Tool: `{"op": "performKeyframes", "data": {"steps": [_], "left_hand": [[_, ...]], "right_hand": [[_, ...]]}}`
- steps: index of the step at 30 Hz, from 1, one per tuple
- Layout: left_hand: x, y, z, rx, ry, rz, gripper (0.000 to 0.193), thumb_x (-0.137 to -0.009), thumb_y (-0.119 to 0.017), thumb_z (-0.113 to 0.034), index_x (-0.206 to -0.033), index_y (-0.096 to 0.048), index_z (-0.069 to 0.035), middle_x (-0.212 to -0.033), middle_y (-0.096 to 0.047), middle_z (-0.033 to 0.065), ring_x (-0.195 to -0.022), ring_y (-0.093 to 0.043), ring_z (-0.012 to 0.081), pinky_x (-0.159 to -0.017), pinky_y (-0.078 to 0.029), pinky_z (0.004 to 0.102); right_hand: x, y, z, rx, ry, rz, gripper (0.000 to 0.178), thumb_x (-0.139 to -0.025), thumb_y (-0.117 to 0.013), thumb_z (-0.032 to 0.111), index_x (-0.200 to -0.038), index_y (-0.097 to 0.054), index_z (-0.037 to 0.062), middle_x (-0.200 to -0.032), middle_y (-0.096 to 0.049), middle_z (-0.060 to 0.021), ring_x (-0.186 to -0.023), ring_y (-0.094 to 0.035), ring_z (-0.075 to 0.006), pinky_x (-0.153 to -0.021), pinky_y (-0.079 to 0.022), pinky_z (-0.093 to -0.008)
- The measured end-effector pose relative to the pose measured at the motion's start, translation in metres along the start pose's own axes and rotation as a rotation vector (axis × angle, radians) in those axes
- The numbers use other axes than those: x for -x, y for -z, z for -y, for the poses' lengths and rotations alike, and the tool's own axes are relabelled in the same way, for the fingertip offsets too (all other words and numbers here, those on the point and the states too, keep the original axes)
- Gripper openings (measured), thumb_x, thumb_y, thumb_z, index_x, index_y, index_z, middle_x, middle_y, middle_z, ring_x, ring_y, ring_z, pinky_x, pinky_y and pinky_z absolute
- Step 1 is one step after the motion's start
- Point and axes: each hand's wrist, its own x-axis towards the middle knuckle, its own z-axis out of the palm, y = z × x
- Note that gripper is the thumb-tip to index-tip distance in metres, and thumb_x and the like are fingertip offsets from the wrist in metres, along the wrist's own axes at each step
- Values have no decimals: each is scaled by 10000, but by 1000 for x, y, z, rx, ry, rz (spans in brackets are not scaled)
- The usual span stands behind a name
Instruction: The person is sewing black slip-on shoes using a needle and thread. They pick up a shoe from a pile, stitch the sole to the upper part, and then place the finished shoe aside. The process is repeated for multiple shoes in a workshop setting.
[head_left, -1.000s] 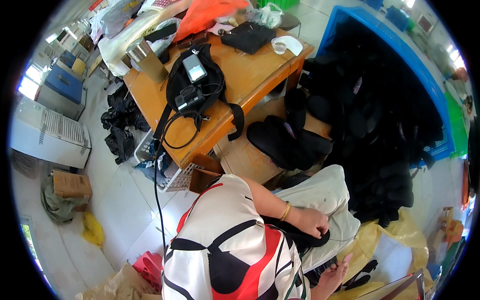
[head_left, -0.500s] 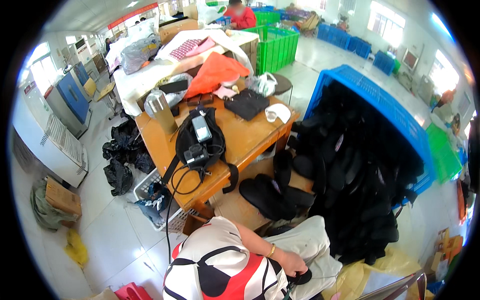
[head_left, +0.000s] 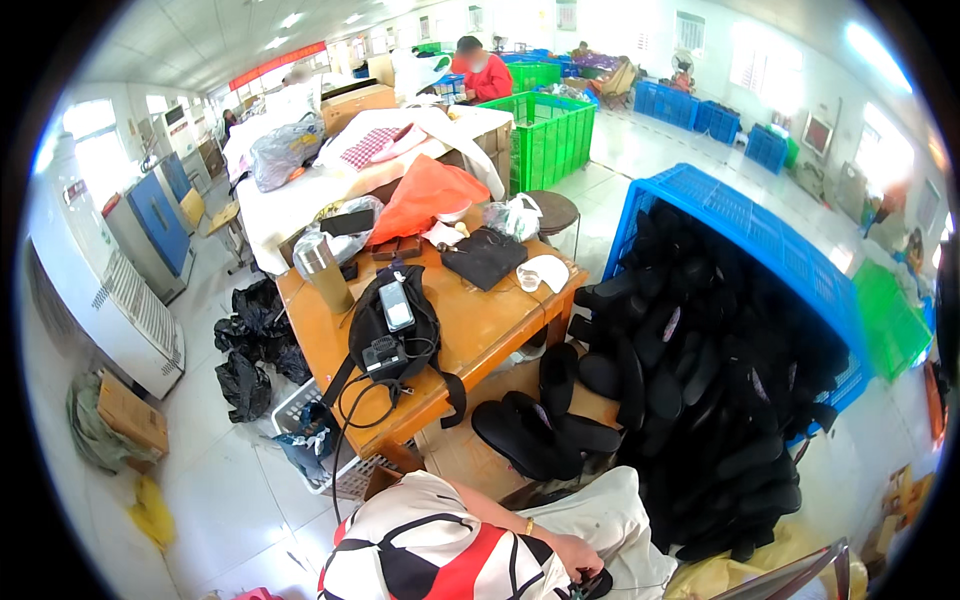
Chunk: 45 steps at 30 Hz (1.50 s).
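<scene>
- i see the left hand [head_left: 573,553] curled over a black shoe [head_left: 600,586] on the lap [head_left: 608,525], presumably for steadiness; i cannot tell how firmly.
- the right hand is out of my view.
- the blue crate [head_left: 748,222] lies tipped, likely putting its shoe pile [head_left: 705,390] within reach.
- 2 devices [head_left: 396,306] rest on the bag [head_left: 425,325] on the bench [head_left: 488,318], perhaps for cushioning.
</scene>
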Motion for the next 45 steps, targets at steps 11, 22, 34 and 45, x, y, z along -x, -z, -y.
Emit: {"op": "performKeyframes", "data": {"steps": [11, 22, 34, 45], "left_hand": [[-9, 21, -9, 238, 127, 54, 234, -761, -718, -201, -918, -607, -67, -719, -622, 74, -674, -608, 240, -602, -453, 371], [-25, 43, -15, 395, 142, 73, 239, -766, -734, -195, -891, -596, -46, -721, -584, 82, -628, -570, 239, -574, -422, 383], [-45, 25, 22, 428, 94, 3, 243, -760, -732, -190, -891, -591, -42, -720, -577, 87, -624, -566, 251, -573, -419, 386], [-42, 18, 20, 404, 62, -33, 247, -756, -731, -186, -891, -587, -38, -719, -570, 92, -622, -562, 261, -572, -417, 389]], "right_hand": [[26, -58, -29, 481, 638, 79, 210, -913, -658, 241, -983, -697, 47, -857, -667, -154, -794, -622, -369, -719, -520, -446], [32, -66, -13, 720, 643, 283, 119, -895, -657, 188, -931, -690, 79, -845, -652, -165, -752, -610, -385, -659, -494, -496], [29, -64, -51, 880, 700, 269, 91, -852, -706, 163, -925, -700, 109, -791, -647, -142, -684, -611, -359, -578, -523, -459], [29, -61, -22, 783, 655, 299, 132, -853, -710, 176, -972, -710, 120, -823, -648, -120, -723, -617, -340, -629, -530, -438]]}}
